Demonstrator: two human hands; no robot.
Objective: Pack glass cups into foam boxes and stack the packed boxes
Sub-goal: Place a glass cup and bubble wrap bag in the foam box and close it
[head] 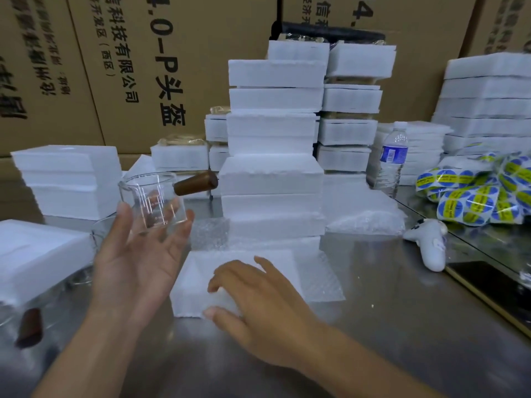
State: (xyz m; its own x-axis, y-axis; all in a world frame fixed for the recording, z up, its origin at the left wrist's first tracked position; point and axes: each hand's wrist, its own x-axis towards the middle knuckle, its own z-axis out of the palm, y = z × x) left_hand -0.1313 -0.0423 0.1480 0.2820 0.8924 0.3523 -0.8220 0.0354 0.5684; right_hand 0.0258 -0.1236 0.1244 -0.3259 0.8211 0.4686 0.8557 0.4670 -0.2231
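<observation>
**Clear glass cup held at 10 o'clock of open white foam box**

Glass cup [152,201]: clear, thin-walled and cylindrical, with a pour lip. A smooth brown handle [195,183] sticks out of its side toward 2 o'clock. The cup is tilted and off the surface.

Left grip [138,254]: palm up. Thumb and fingertips are closed round the cup's base, holding it.

Right grip [258,305]: palm down, fingers relaxed and slack, holding nothing. It rests on the foam box [186,294], thumb at the near edge.

Foam box: white, grainy, rectangular, with a sunken hollow. It lies flat on the brushed steel surface [388,326], at 4 o'clock of the cup and apart from it.

Surroundings:
- 12 o'clock of the box: a tall stack of foam boxes [273,179] with rough-cut edges. It stands just behind the box and blocks the view beyond.
- 3 o'clock: a sheet of bubble wrap [321,280], clear and dimpled, partly under the box.
- 2 o'clock: a plastic water bottle [392,159], a white controller [431,242], and sticker rolls [477,193] in blue and yellow.
- 9 o'clock: a foam block [37,254]. More foam slabs [69,179] sit behind it.
- 8 o'clock: a second brown handle [30,326], blurred.
- Rear: printed cardboard cartons [129,67].
</observation>
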